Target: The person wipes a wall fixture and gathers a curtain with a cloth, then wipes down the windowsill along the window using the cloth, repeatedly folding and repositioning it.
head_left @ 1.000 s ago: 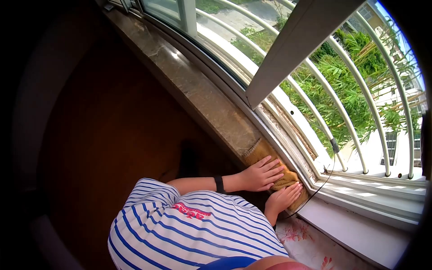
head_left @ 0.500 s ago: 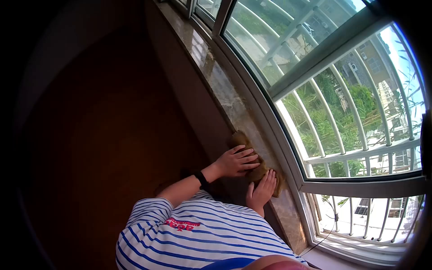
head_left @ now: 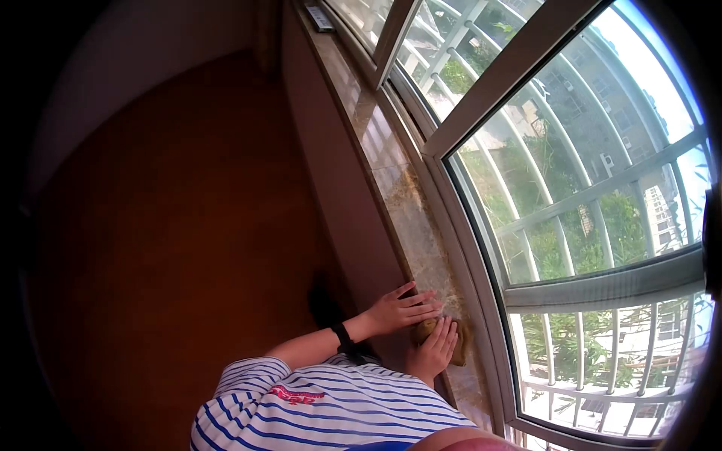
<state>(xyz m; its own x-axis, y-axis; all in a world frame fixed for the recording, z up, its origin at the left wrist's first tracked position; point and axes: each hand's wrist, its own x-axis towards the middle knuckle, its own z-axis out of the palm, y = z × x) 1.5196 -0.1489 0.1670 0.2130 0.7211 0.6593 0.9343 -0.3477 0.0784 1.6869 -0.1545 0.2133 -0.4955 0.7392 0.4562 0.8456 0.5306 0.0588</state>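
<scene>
A brown cloth (head_left: 460, 347) lies bunched on the marble windowsill (head_left: 421, 248). My right hand (head_left: 434, 349) rests on top of it, fingers together and pressed down over the cloth. My left hand (head_left: 401, 310), with a black band at the wrist, reaches over the sill edge just beyond. Its fingers are spread flat, and the fingertips lie on the stone beside the upper end of the cloth. Part of the cloth is hidden under my right hand.
A framed window (head_left: 481, 225) runs along the sill's right side, with white bars outside. A small flat object (head_left: 319, 19) lies at the sill's far end. Below the sill are a wall (head_left: 338, 180) and a brown floor (head_left: 180, 225).
The view has turned along the window. The cloth, earlier spread under both hands, is now bunched mostly under my right hand. My left hand's fingers now touch bare stone.
</scene>
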